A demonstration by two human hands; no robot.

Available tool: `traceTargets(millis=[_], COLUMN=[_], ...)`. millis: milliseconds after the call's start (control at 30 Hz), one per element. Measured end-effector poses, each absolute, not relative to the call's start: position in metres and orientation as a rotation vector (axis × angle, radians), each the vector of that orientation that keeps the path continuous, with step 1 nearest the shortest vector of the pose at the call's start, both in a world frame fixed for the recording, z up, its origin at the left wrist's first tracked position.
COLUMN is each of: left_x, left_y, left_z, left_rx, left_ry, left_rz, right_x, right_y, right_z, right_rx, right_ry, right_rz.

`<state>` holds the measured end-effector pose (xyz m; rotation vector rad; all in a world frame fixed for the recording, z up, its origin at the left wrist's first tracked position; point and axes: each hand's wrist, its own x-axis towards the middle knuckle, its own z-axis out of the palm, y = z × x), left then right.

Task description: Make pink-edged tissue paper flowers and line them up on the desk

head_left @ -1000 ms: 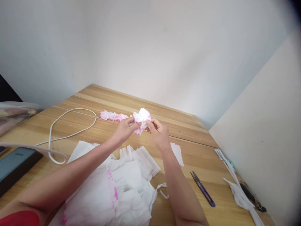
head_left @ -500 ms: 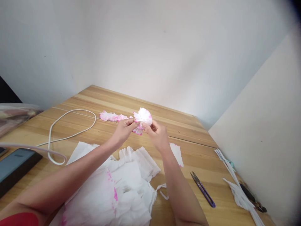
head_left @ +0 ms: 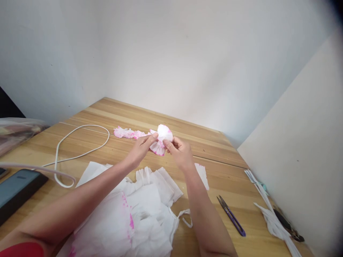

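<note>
Between both hands, above the table, is a white paper flower (head_left: 164, 133) with pink-tinted edges; its petals fan out at the top and hang below the fingers. My left hand (head_left: 143, 145) pinches it from the left with thumb and fingers. On the other side my right hand (head_left: 179, 151) grips its lower right part, thumb in front and fingers curled behind. A row of crumpled pink-and-white paper (head_left: 128, 133) lies on the table just behind my left hand. Under my forearms spreads a pile of white crepe-like sheets (head_left: 150, 203), some spotted pink.
Purple thread snips (head_left: 231, 216) lie right of my right forearm, near a small pink-edged sheet (head_left: 202, 175). White strips (head_left: 273, 221) run along the table's right edge beside dark-handled pliers (head_left: 286, 223). At left are a white cable (head_left: 56, 157) and a dark power bank (head_left: 21, 191).
The paper flower has turned and its top sits slightly lower, with more of the lower petals showing. My left thumb has shifted up onto the flower; both hands keep hold.
</note>
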<state>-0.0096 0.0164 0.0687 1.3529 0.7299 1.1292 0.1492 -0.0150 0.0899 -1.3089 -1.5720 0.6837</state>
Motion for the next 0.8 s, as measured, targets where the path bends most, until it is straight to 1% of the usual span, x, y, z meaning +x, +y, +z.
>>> traceTargets(millis=[167,367,633,800], left_x=[-0.007,-0.008,-0.01,-0.011], left_y=[0.014,0.016,0.018,0.015], left_z=[0.07,0.066,0.069,0.072], left_rx=[1.593,1.769,1.445,1.361], left_ry=[0.81,0.896,0.813,0.802], left_rz=[1.061,1.1,1.076,1.061], right_x=[0.146,0.15,0.155,0.16], right_y=[-0.017,-0.016,-0.015,-0.013], right_z=[0.089,0.087,0.092,0.093], right_rx=[-1.388,-1.378,-1.306,-1.295], right_ry=[-1.63,-1.666,-1.643,-1.627], right_rz=[0.49,0.502,0.689,0.722])
